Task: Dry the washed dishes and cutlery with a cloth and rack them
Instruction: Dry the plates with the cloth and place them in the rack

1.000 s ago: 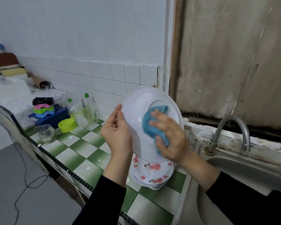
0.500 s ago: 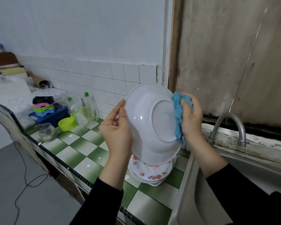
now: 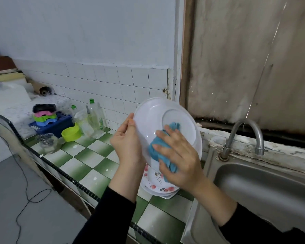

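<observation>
A white plate [image 3: 153,117] stands almost on edge in the air above the counter, its underside facing me. My left hand [image 3: 127,143] grips its left rim. My right hand [image 3: 178,159] presses a crumpled blue cloth [image 3: 158,148] against the lower part of the plate's underside, fingers spread over the cloth. Below the plate, a stack of flowered plates [image 3: 157,184] lies on the green and white tiled counter [image 3: 88,155].
A steel sink [image 3: 264,187] with a curved tap [image 3: 243,136] is at the right. At the back left stand dish soap bottles [image 3: 95,117], a lime green bowl [image 3: 71,133], a glass jar [image 3: 47,142] and a blue crate [image 3: 58,125] of coloured items.
My right hand has brought the cloth from the plate's right rim down and left onto the lower underside. The left hand keeps the same hold on the rim.
</observation>
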{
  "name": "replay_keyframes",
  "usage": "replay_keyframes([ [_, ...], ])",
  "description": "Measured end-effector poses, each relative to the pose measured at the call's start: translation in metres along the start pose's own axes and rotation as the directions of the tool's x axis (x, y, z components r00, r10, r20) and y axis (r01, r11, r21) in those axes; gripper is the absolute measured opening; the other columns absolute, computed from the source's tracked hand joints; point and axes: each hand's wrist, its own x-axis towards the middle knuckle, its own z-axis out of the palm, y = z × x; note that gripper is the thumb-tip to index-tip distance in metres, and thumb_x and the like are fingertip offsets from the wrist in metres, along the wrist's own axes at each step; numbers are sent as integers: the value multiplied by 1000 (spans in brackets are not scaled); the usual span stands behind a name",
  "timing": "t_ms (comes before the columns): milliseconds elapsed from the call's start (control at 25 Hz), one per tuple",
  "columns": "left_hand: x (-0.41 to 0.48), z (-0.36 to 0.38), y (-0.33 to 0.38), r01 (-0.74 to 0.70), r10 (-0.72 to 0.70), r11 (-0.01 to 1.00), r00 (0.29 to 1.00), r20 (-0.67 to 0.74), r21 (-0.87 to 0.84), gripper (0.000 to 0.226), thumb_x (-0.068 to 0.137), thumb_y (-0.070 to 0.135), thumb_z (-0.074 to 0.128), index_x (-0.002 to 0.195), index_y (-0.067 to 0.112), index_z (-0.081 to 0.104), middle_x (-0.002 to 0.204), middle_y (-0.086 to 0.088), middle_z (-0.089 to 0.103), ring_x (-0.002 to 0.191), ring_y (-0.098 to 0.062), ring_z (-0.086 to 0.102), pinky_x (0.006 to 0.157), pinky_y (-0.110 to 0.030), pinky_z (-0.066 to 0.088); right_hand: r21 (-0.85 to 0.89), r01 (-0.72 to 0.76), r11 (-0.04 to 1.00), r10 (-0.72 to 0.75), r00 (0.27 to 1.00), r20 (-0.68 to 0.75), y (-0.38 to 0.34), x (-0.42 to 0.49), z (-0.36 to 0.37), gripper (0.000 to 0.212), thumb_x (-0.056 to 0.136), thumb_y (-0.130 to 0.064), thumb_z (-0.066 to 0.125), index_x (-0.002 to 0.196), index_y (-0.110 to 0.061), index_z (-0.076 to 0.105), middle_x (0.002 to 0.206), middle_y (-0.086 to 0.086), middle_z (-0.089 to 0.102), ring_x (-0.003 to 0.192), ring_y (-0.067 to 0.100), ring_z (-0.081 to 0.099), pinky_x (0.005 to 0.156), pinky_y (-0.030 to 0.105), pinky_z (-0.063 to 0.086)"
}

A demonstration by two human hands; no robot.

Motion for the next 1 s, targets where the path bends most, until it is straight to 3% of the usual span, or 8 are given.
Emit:
replay_keyframes([
  [160,11,-7,-2,12,-15,987,1000,-16,-159,19,97,4,52,106,9,68,93,5,73,79,-8,70,80,-23,57,137,-108,985,133,972,-192,32,-24,-7,24,97,-21,50,116,-6,54,141,12,48,128,46,46,104,65,37],
  [280,17,-10,1,-7,13,981,999,30,-194,22,98,2,49,111,6,66,95,1,73,86,-12,69,89,-28,55,372,-374,850,498,801,-333,44,-10,-18,28,100,-26,48,121,-7,55,142,-2,50,133,34,46,111,44,38],
  [400,16,-13,4,-107,119,991,977,180,-77,20,95,1,53,101,11,69,79,4,73,75,-9,67,82,-22,55,477,-582,659,739,621,-262,56,29,-36,24,95,-22,52,117,-20,61,129,5,61,116,6,59,99,27,48],
  [560,6,-19,0,-266,200,954,906,372,136,20,86,19,64,88,33,78,67,7,55,66,-10,44,64,-17,42,310,-640,703,695,712,-104,44,73,-42,31,92,-24,51,119,-13,64,132,7,60,116,2,55,97,10,41],
  [680,-2,-12,0,-246,188,962,912,365,121,25,95,4,56,94,22,72,72,11,71,66,-5,62,66,-15,51,111,-415,903,426,899,-101,9,62,-13,34,95,-20,48,123,-4,60,135,13,56,131,20,48,111,31,37],
  [800,-2,-9,3,-247,211,964,933,291,94,26,97,1,50,99,19,68,71,14,72,66,1,64,65,-13,50,78,-205,976,214,968,-128,-8,29,8,32,95,-13,48,122,-2,59,139,20,51,137,33,41,114,51,30],
  [920,-1,-14,9,-263,234,962,934,269,77,25,98,2,49,106,19,65,66,16,70,62,4,62,62,-10,48,226,-365,903,416,874,-251,10,12,7,30,93,-12,46,121,-9,59,141,16,50,139,31,39,115,55,26],
  [1000,0,-16,11,-308,270,946,922,279,102,22,97,6,54,102,21,70,60,15,66,57,1,58,61,-11,48,385,-539,749,656,681,-325,22,20,1,29,93,-10,47,119,-16,58,139,10,51,136,21,43,114,38,33],
])
